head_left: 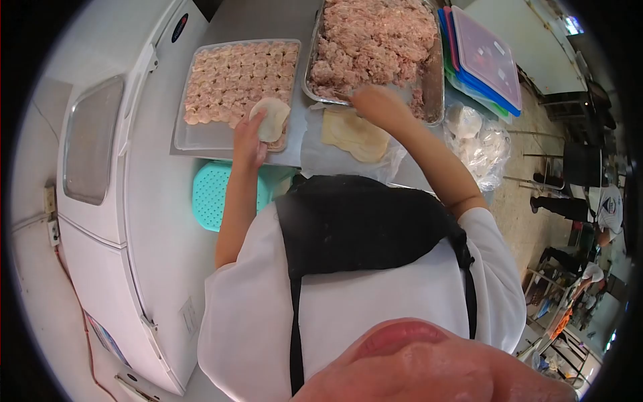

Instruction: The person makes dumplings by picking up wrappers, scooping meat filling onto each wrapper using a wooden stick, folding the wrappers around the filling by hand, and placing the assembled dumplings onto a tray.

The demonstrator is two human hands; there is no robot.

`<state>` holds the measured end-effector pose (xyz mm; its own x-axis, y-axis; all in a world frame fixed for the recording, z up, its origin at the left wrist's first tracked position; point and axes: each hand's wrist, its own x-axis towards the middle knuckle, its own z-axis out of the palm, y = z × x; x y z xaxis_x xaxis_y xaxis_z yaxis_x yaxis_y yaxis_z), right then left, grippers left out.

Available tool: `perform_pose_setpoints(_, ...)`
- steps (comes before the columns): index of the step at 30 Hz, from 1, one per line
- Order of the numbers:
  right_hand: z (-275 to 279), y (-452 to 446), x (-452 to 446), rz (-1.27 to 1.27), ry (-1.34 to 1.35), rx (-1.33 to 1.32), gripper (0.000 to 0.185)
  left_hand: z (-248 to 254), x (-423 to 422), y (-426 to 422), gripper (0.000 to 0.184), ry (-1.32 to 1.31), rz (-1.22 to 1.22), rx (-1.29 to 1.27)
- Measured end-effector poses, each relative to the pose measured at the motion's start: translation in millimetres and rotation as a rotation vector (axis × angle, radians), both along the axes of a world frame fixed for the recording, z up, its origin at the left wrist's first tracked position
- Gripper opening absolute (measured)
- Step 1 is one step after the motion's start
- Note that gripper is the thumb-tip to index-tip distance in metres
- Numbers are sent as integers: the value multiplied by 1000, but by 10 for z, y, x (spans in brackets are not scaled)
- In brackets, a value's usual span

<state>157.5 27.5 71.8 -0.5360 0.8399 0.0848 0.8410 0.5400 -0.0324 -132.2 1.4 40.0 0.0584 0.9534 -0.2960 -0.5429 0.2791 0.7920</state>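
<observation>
My left hand (249, 142) is closed on a round, pale dough wrapper (273, 122), held over the near right corner of a plastic tray (201, 139). Rows of small meat-filled dumplings (241, 77) fill most of that tray. At the near edge of a metal pan (435, 115) my right hand (376, 106) is closed, apparently around a slim tool whose kind I cannot make out. Ground raw meat (375, 43) is heaped in the pan. Below my right hand, a stack of flat dough wrappers (355, 136) lies on plastic sheeting.
Coloured plastic lids (485, 50) are stacked right of the pan. Nearer me sits a clear plastic bag (482, 147) with pale contents. A turquoise stool (216, 194) stands below the counter edge, beside a white refrigerator (157, 201). Other people (609, 209) are far right.
</observation>
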Motion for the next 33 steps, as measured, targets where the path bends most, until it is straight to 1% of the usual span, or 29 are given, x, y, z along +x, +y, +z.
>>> perform_pose_setpoints(2,-32,64,-21,5,39,-12,19,-15,94,28,31,-28,-20,18)
perform_pose_setpoints(5,-7,152,255,-83,184,-301,24,-74,301,131,30,-135,40,70)
perform_pose_setpoints(8,292,37,454,-336,576,-792,30,-118,498,274,33,-167,131,99)
perform_pose_setpoints(11,413,9,594,-344,597,-674,31,76,729,350,31,-214,186,79)
perform_pose_setpoints(14,157,167,752,-78,285,-245,33,22,844,536,30,-243,244,134)
perform_pose_setpoints(17,-14,191,407,-136,-121,-309,38,236,892,543,28,-198,359,107)
perform_pose_setpoints(18,-11,141,305,-122,-88,-275,38,226,874,546,27,-199,378,114)
perform_pose_setpoints(21,339,89,239,-113,127,-324,36,111,703,550,27,-196,420,133)
perform_pose_setpoints(24,512,101,295,-221,148,-404,34,23,588,536,28,-200,439,119)
perform_pose_setpoints(26,163,205,233,-286,-21,-408,34,39,543,501,28,-213,463,58)
perform_pose_setpoints(27,101,213,149,-319,-102,-407,34,22,517,491,28,-215,451,68)
perform_pose_setpoints(30,11,127,85,-247,55,-351,33,17,480,506,28,-207,425,92)
perform_pose_setpoints(32,-67,152,308,-199,337,-424,34,97,514,497,28,-184,412,88)
perform_pose_setpoints(33,20,138,336,-172,474,-457,34,62,541,527,29,-203,357,98)
